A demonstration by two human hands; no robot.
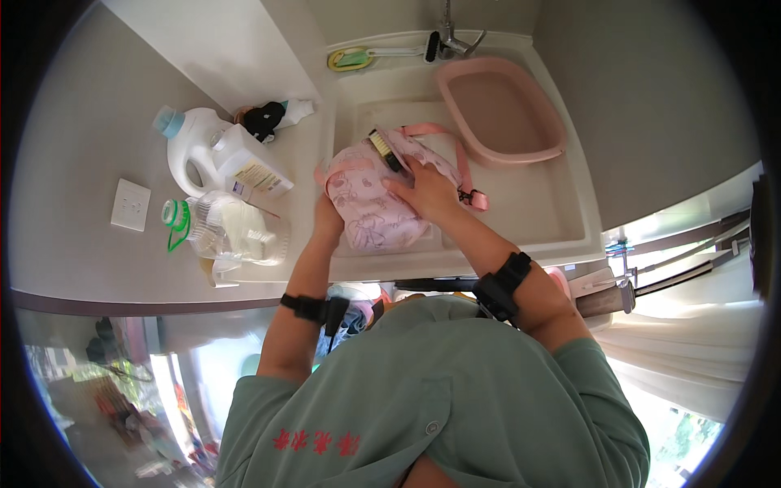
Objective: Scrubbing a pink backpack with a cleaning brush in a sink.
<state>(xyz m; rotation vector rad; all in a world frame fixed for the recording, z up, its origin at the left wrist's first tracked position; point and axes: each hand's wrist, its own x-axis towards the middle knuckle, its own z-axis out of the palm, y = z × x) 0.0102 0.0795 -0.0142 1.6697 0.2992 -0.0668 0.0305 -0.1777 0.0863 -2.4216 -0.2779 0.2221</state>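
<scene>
A pink patterned fabric bag (372, 207) with pink straps lies in the shallow basin of a white sink (531, 216). At the bag's left side is my left hand (328, 216), its fingers hidden behind the fabric. My right hand (427, 190) rests over the bag's right part, fingers around the edge of a scrub brush (385, 150) with pale and dark bristles. The brush stands tilted on its side against the bag. A pink strap with a dark buckle (470, 197) hangs by my right wrist.
A pink plastic basin (500, 110) stands in the sink's back right, near the faucet (454, 39). A long-handled brush (396, 52) lies on the back ledge. White jugs (253, 168), a clear plastic bottle (238, 229) and a black cloth (263, 120) are at the left.
</scene>
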